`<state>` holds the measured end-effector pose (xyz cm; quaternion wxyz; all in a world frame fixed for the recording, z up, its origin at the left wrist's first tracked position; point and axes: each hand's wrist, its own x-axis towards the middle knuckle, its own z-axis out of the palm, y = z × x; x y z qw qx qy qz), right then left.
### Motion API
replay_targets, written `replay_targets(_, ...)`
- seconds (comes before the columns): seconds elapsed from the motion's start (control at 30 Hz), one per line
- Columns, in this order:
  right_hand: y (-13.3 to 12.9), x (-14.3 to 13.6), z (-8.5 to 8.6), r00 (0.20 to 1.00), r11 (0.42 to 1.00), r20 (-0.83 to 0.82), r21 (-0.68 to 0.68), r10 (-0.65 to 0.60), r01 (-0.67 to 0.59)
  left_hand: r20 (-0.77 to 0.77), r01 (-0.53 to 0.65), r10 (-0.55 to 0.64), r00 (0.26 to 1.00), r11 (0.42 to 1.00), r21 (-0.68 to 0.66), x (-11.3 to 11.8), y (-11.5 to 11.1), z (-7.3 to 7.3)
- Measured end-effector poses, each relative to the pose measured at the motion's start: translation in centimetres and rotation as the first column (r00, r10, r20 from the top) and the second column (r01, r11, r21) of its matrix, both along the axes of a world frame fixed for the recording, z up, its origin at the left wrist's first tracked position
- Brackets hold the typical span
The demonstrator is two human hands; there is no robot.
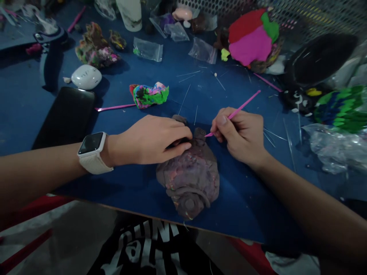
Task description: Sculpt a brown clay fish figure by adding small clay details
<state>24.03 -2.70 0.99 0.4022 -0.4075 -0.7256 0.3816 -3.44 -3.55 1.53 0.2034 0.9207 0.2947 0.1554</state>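
Observation:
A greyish-brown clay figure [190, 172] with purple and pink patches lies near the table's front edge. My left hand [155, 139] comes in from the left, fingers curled against the upper part of the figure, holding it. Some of those fingertips are hidden. Pinched in my right hand [241, 131] is a pink modelling tool [245, 103], slanting up to the right. Its flat tip meets or nearly meets a small clay limb [200, 133] at the figure's far end. Beyond my left hand sits a multicoloured clay lump [150, 95].
Another pink tool [114, 108] lies beside a black phone [65, 114]. A white oval case [86, 77] and blue-handled pliers [48, 46] are further left. Thin clear strands [185, 99] are scattered behind the figure. At right are crumpled plastic [329, 149] and a red-pink-green clay piece [252, 38].

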Motion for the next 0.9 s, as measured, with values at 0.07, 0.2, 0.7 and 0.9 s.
replay_targets(0.07, -0.1, 0.0, -0.1, 0.999, 0.999, -0.009, 0.002, -0.046, 0.046, 0.056, -0.047, 0.051, 0.997, 0.996, -0.075, 0.2, -0.5, 0.3)
replay_targets(0.2, -0.2, 0.0, -0.7, 0.973, 0.979, -0.114, 0.022, -0.198, 0.202, 0.251, -0.020, 0.103, 0.963, 0.950, -0.313, 0.5, -1.3, 1.0)
replay_targets(0.7, 2.8, 1.0, -2.0, 0.848, 0.937, -0.400, -0.184, -0.347, 0.297, 0.399, 0.236, 0.030, 0.916, 0.766, -0.598, 0.1, 0.7, 1.6)
replay_targets(0.9, 2.8, 1.7, -2.4, 0.925, 0.964, -0.278, -0.137, -0.260, 0.230, 0.380, 0.319, -0.095, 0.920, 0.745, -0.586, -0.3, 1.5, 2.2)
